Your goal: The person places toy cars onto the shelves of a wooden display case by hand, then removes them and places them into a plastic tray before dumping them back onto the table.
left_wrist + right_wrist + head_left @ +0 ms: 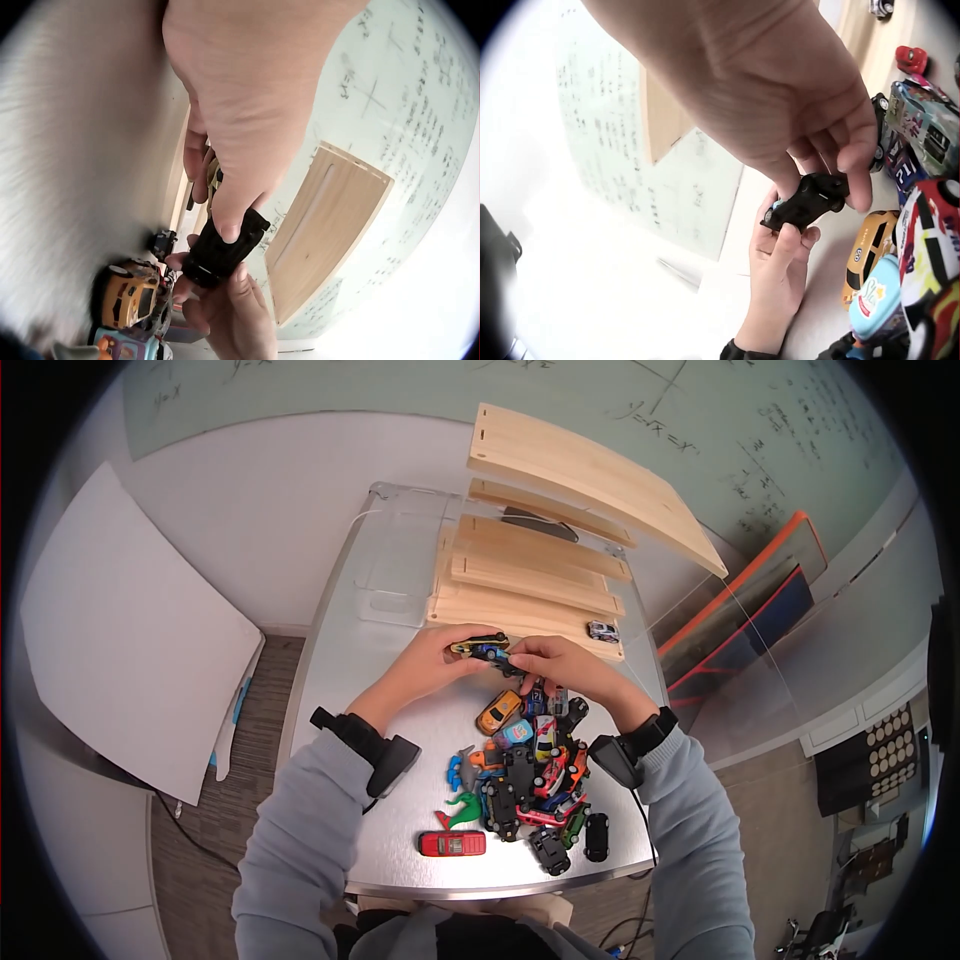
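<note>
Above the table, beyond the toy pile, my left hand holds a yellow toy car and a blue toy car close together. The left thumb presses on the black underside of a toy car in the left wrist view. From the other side, my right hand pinches the end of that same car, its wheels and underside facing the right wrist camera. Close below the right fingers lie an orange-yellow toy car and a dark blue toy car.
A pile of toy cars covers the near part of the table, with a red car and a green toy at its left. Beyond the hands stands a wooden shelf bearing a white car, beside a clear bin.
</note>
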A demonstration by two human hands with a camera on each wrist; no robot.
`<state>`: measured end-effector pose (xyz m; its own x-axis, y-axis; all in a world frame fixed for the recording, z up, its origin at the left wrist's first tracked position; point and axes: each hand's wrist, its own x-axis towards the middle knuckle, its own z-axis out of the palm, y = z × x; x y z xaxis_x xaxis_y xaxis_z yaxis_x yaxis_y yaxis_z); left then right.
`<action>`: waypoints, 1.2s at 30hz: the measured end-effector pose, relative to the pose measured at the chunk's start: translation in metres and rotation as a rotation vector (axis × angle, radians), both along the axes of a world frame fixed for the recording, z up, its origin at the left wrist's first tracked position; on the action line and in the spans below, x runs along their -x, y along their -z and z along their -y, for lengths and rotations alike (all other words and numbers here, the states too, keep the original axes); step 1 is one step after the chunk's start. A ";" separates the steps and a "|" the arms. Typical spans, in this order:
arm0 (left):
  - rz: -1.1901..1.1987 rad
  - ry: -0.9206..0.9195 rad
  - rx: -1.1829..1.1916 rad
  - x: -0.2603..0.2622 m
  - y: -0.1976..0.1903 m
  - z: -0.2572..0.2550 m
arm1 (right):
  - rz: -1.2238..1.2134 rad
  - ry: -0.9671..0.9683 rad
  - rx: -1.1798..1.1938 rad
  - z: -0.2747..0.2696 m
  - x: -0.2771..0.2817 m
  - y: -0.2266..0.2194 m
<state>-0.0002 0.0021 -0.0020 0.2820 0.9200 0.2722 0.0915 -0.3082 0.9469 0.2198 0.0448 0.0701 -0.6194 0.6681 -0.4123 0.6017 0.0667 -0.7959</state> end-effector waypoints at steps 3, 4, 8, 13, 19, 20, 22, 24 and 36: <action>0.044 -0.007 -0.053 0.000 0.006 -0.003 | -0.093 0.003 0.109 -0.008 -0.005 0.007; 0.044 -0.002 -0.053 0.000 0.007 -0.003 | -0.090 0.000 0.111 -0.008 -0.005 0.007; 0.001 0.053 0.003 0.001 0.006 -0.005 | -0.048 -0.023 0.040 -0.003 -0.004 -0.001; -0.069 -0.076 0.017 0.002 0.011 -0.009 | 0.060 -0.034 -0.238 -0.024 -0.018 -0.010; 0.000 -0.135 -0.002 0.001 0.017 -0.010 | 0.282 0.232 -0.935 -0.062 -0.047 -0.004; -0.007 -0.136 -0.007 0.001 0.019 -0.011 | 0.343 0.196 -0.929 -0.066 -0.051 0.002; 0.007 -0.141 -0.011 0.001 0.020 -0.013 | 0.402 0.159 -0.923 -0.071 -0.054 0.014; 0.019 -0.150 -0.014 0.001 0.021 -0.013 | 0.447 0.134 -0.926 -0.070 -0.056 0.028; -0.002 -0.105 0.070 0.001 0.017 -0.011 | 0.622 0.118 -1.198 -0.068 -0.060 0.040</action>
<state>-0.0010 0.0131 -0.0190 0.1841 0.9612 0.2054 0.1217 -0.2297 0.9656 0.2801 0.1126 0.0301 -0.4595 0.8471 0.2669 0.8880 0.4446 0.1175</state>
